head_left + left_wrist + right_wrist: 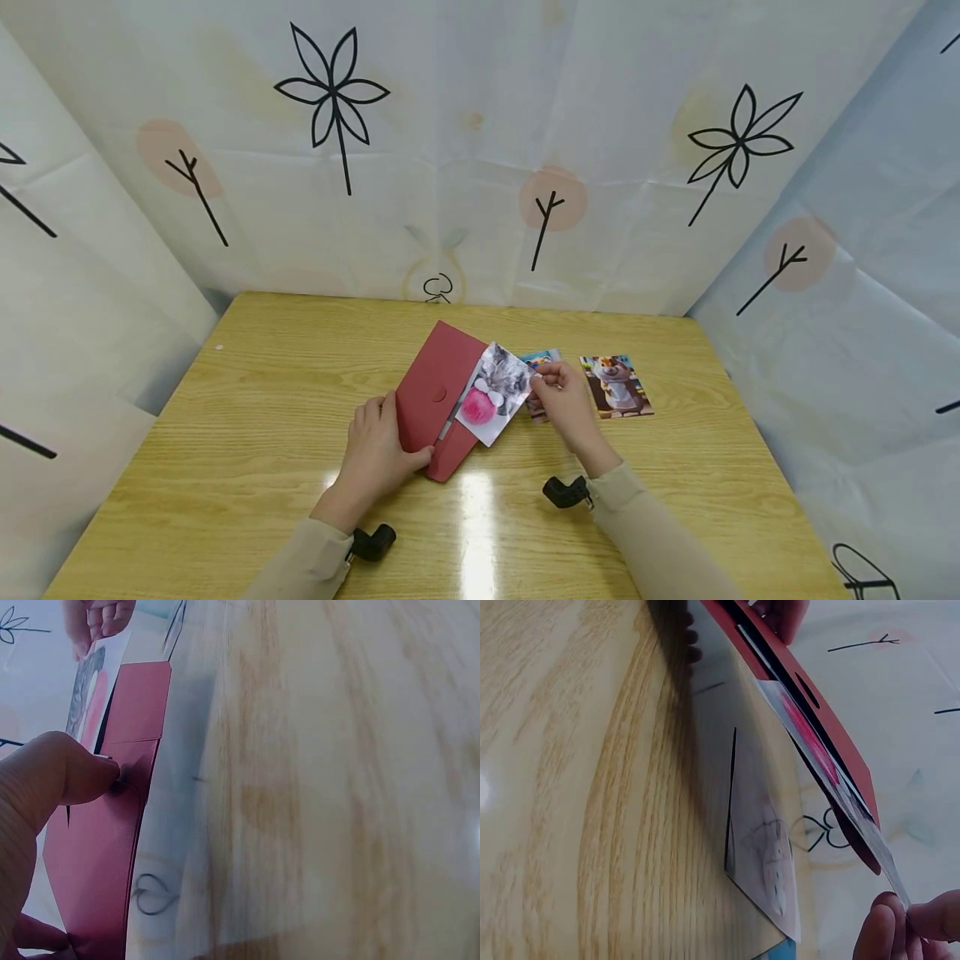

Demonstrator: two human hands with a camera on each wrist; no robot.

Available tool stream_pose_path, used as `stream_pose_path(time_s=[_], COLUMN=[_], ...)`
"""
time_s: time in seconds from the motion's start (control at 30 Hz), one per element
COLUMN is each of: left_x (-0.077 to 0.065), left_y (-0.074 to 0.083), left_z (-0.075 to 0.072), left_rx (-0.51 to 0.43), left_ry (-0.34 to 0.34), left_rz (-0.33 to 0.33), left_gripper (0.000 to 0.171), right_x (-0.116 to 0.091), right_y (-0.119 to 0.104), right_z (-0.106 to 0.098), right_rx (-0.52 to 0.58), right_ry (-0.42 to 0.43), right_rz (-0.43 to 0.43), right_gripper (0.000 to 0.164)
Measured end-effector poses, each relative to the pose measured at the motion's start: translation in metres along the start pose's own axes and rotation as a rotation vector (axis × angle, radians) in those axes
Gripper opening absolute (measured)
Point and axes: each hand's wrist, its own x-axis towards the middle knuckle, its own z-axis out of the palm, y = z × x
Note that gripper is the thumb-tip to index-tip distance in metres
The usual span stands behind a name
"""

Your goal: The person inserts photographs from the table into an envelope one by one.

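A red paper envelope (429,375) is held tilted by my left hand (375,450), with the thumb on its near side and the fingers along its left edge. In the left wrist view the thumb presses the red envelope (94,855) near its opening. My right hand (568,410) pinches the right corner of a photo card (501,379) showing grey fur and a pink ball. This photo card (810,739) lies partly across the envelope's opening in the right wrist view; how much of it sits inside I cannot tell.
A photo card with a cartoon animal (617,387) lies on the wooden table (285,375) to the right. Another bluish card (540,359) is partly hidden behind my right hand. Printed cloth walls (450,167) stand around the table.
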Motion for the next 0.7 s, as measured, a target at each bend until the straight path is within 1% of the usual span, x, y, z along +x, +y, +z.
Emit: stream_pose_path(time_s=[0.13,0.5,0.7], left_x=[0.0001,0.001,0.0011], left_y=[-0.0008,-0.004,-0.0032], left_z=[0.0007,0.0027,0.0024], left_rx=[-0.001,0.005,0.003], left_ry=[0.015,0.034,0.021], left_rz=[0.003,0.006,-0.001], left_gripper=[0.105,0.106,0.106], right_x=[-0.0031,-0.0059,-0.0064], right_y=[0.0005,0.0013,-0.003], right_z=[0.0038,0.0052,0.0063], right_rx=[-0.001,-0.081,-0.096], right_ry=[-0.039,-0.102,-0.16], right_rz=[0.01,0.02,0.013], right_gripper=[0.023,0.024,0.028])
